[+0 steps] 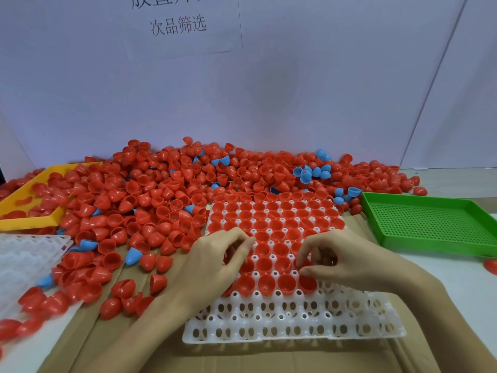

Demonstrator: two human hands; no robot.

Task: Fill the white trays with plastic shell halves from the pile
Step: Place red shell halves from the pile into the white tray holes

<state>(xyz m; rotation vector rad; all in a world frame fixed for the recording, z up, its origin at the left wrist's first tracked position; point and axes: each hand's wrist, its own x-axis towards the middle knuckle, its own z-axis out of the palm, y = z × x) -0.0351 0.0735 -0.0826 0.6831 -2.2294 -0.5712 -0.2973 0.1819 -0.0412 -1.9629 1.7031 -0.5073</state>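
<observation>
White tray (293,323) lies in front of you on cardboard (242,356), far rows filled with red shell halves (271,224) open side up, two nearest rows bare. Your left hand (215,265) sits over tray's left edge, fingers curled round red shell. Your right hand (341,262) over tray's right part, fingers bent, thumb and fingertips pinching red shell at last filled row. Pile (161,184) of red and few blue halves spreads far and left, just beside tray. Yellow tray (29,219) far left under pile, green perforated tray (430,224) right, spare white trays (24,254) near left
</observation>
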